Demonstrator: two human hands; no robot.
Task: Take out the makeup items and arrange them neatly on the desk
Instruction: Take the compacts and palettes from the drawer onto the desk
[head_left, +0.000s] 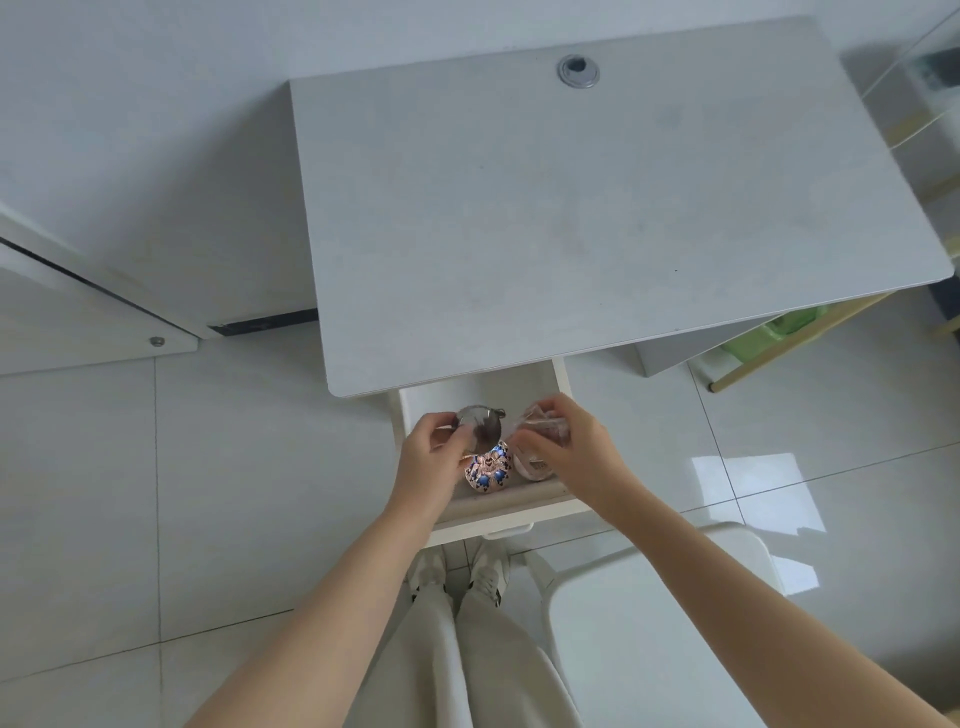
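A white drawer (498, 512) stands pulled out under the front edge of the pale grey desk (597, 218). Above the drawer, my left hand (434, 452) grips a round clear compact with a dark inside (485, 423). My right hand (569, 441) grips a clear pinkish container (540, 418) just beside it. Lying in the drawer between my hands is a round ornate case with a pink and blue pattern (487, 472). A second clear pale container (535, 465) lies in the drawer below my right hand, partly hidden by it.
The desk top carries only a metal cable grommet (578, 70) near its back edge. A white chair (649, 623) stands at my right. A white door (78, 291) is at the left, a wooden rack with a green bag (774, 327) at the right.
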